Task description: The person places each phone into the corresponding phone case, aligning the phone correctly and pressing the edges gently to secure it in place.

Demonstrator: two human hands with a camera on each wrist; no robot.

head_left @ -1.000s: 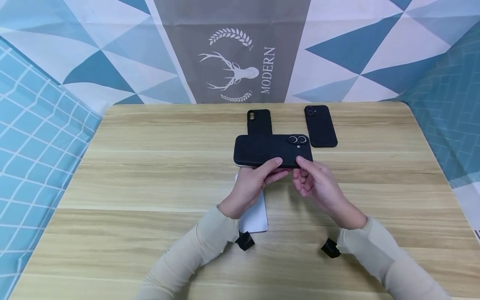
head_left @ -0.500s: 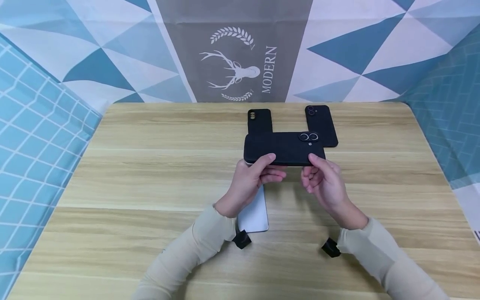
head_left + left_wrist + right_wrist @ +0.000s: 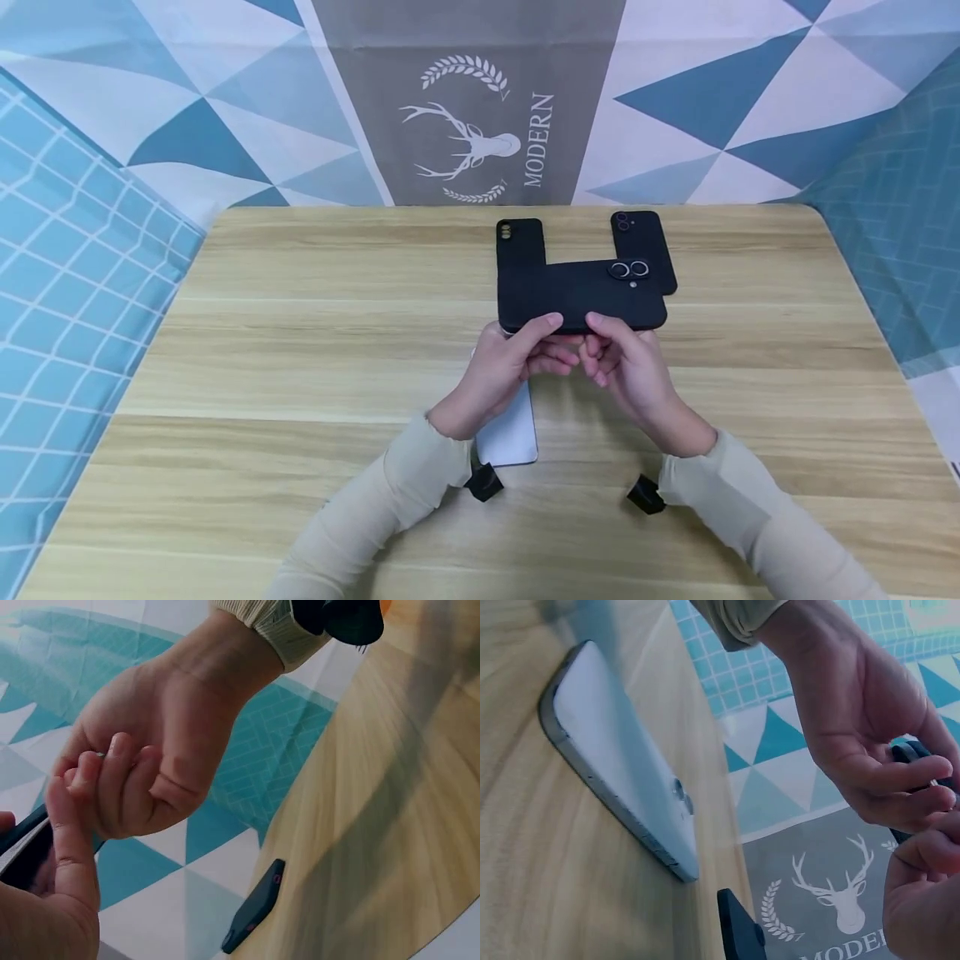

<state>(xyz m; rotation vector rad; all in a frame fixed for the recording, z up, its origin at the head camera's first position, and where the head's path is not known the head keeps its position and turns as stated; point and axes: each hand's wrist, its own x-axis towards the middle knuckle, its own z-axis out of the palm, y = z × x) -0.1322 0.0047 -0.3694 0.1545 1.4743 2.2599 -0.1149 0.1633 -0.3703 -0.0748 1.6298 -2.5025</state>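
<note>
The black rectangular phone with two silver-ringed lenses (image 3: 573, 293) is held over the pale wood-grain tabletop (image 3: 300, 375). At its near long edge, the left hand (image 3: 501, 367) pinches it left of middle, thumb on top; the right hand (image 3: 633, 367), fingers curled beneath, pinches it just right of middle. Nearer the person than this phone lies a flat white silver-edged phone (image 3: 512, 433).

Cloth-walled booth (image 3: 82, 275); patterned drapes (image 3: 720, 100) (deer print (image 3: 480, 146))
</note>
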